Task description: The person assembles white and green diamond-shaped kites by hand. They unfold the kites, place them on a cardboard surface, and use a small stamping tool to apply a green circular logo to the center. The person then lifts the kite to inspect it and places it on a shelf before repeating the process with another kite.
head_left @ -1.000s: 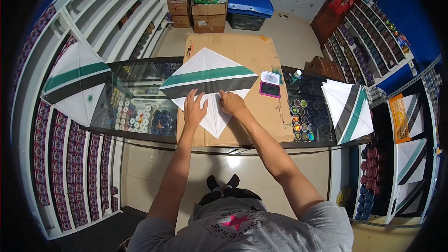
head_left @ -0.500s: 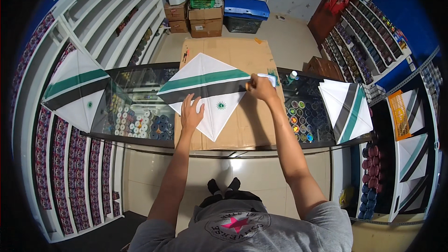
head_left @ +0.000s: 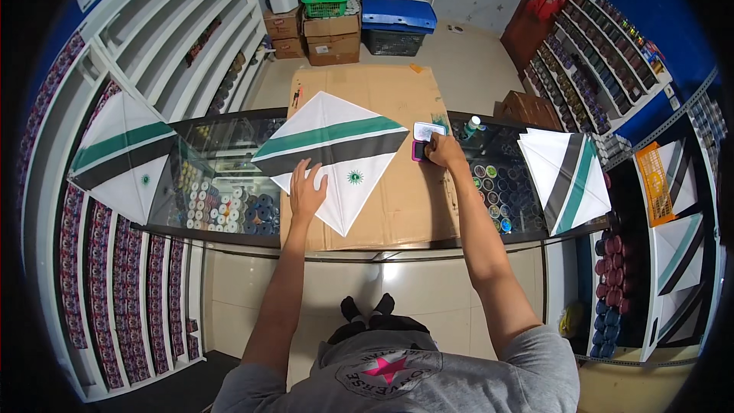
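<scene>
A white diamond-shaped kite [head_left: 313, 119], with green and black bands and a small green emblem, lies on a cardboard sheet [head_left: 409, 206]. My left hand [head_left: 307, 193] rests on its lower left edge, fingers spread flat. Beyond the kite's right corner stands an open ink pad [head_left: 420, 151] with a pink rim, its pale lid folded back. Over this pad is my right hand [head_left: 446, 153], fingers pinched around what looks like a small stamp, mostly hidden by the fingers.
The cardboard covers part of a glass counter holding thread spools [head_left: 218, 206]. Similar kites [head_left: 122, 157] lie at left, with more kites [head_left: 564, 180] at right. A small bottle [head_left: 473, 124] stands behind the ink pad. Shelves line both sides; cartons [head_left: 334, 42] sit at the back.
My right hand has moved from the kite's right corner rightward onto the ink pad. My left hand stays on the kite. The whole view has shifted slightly.
</scene>
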The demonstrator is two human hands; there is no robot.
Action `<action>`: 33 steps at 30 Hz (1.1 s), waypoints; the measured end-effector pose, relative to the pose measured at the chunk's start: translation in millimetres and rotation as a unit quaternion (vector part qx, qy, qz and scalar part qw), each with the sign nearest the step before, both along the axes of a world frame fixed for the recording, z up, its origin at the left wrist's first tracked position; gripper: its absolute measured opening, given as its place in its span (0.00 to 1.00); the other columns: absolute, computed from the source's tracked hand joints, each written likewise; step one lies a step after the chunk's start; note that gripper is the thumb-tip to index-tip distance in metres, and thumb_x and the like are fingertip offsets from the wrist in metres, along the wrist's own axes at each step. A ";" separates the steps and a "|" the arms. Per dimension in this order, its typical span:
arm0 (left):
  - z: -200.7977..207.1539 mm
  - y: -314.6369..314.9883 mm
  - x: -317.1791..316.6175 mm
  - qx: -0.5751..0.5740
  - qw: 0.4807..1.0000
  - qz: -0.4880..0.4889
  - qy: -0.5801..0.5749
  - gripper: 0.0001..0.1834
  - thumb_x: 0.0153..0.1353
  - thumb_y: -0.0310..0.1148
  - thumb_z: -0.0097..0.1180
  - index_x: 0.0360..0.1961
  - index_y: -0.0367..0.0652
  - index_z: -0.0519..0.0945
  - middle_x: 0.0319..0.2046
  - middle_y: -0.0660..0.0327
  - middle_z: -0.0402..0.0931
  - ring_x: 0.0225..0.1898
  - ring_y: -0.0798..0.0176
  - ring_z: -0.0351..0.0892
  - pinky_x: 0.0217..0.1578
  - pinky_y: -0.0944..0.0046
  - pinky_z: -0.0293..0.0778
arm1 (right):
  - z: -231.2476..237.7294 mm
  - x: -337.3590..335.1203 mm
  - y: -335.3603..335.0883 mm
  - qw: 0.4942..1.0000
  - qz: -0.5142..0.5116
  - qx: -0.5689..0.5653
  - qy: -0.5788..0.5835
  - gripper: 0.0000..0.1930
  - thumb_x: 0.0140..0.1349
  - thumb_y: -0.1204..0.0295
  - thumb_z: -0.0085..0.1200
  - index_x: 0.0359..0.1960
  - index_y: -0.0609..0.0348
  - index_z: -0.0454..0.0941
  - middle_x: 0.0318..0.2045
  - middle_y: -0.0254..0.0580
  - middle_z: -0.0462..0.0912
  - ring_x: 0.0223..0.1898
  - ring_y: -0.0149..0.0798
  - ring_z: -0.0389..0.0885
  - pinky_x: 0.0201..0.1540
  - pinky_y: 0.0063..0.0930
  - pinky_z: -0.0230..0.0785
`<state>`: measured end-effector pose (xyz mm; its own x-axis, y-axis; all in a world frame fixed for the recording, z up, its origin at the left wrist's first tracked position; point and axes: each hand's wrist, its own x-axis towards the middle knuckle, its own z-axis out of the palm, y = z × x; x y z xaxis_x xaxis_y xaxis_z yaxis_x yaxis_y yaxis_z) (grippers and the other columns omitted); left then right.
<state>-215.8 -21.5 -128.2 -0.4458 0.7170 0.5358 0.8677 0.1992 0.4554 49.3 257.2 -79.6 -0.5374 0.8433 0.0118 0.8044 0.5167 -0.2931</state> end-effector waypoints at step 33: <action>0.9 -18.1 -181.9 -0.050 0.989 -0.047 -0.129 0.16 0.46 0.18 0.61 0.37 0.47 0.82 0.43 0.56 0.72 0.49 0.51 0.73 0.51 0.59 0.68 | -5.7 -109.9 -1.2 0.990 0.065 0.003 0.123 0.18 0.39 0.80 0.57 0.37 0.53 0.82 0.39 0.57 0.79 0.44 0.56 0.78 0.50 0.39 0.72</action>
<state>-397.8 -39.5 -127.3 -0.4877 0.8049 0.3379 0.7424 0.1788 0.6457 -60.6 256.0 -85.3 -0.6215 0.7668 0.1606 0.6356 0.6134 -0.4688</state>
